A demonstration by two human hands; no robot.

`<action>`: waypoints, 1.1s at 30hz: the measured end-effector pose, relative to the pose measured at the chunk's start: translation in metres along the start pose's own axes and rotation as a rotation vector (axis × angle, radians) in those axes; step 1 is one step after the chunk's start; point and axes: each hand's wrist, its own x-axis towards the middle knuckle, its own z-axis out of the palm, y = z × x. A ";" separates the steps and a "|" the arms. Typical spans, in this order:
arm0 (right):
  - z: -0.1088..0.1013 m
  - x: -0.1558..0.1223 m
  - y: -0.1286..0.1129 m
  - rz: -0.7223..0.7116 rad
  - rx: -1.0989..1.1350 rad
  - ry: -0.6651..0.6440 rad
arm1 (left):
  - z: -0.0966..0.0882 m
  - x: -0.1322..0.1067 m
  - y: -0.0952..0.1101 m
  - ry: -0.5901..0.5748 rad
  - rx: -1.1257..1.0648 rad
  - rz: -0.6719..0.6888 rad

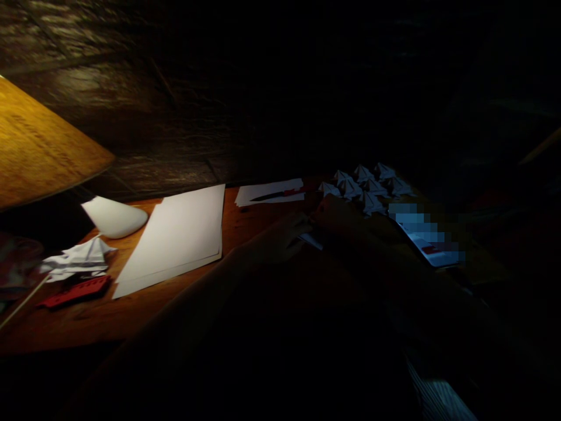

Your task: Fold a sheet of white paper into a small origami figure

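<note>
In dim light, my left hand point(284, 238) and my right hand point(336, 211) meet above the wooden table. A small piece of folded white paper point(312, 240) pokes out below the fingers of my left hand, which are closed on it. My right hand is curled against the left fingertips and seems to pinch the same paper, though shadow hides its grip. Just beyond my right hand stand several folded paper stars point(350, 188) in a cluster. A knife point(276, 196) with a red handle lies on small paper sheets point(254, 192) behind my left hand.
Large white sheets point(179, 240) lie stacked on the wooden table point(175, 292). At left are a lamp with an orange shade point(48, 140), its white base point(116, 216), crumpled-looking striped paper point(81, 258) and a red object point(76, 292). A lit phone point(423, 240) lies at right.
</note>
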 end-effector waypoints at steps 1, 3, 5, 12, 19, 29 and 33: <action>0.000 0.000 -0.001 0.003 -0.007 -0.002 | 0.000 0.000 0.000 0.001 0.008 -0.001; 0.000 -0.001 -0.002 0.013 -0.023 0.003 | 0.001 0.000 0.000 -0.002 0.026 -0.002; 0.000 -0.002 -0.004 0.014 -0.040 0.016 | 0.002 0.000 -0.001 -0.005 0.046 0.003; 0.003 0.002 -0.003 0.019 -0.088 0.010 | 0.003 0.000 -0.002 -0.008 0.088 0.001; -0.003 0.006 0.001 -0.019 -0.047 -0.038 | 0.004 -0.001 -0.004 -0.013 0.043 0.003; -0.011 0.009 0.015 -0.021 0.286 -0.149 | 0.001 -0.002 -0.009 -0.006 -0.073 0.020; -0.011 0.007 0.012 -0.011 0.269 -0.124 | 0.000 -0.002 -0.008 0.002 -0.065 0.012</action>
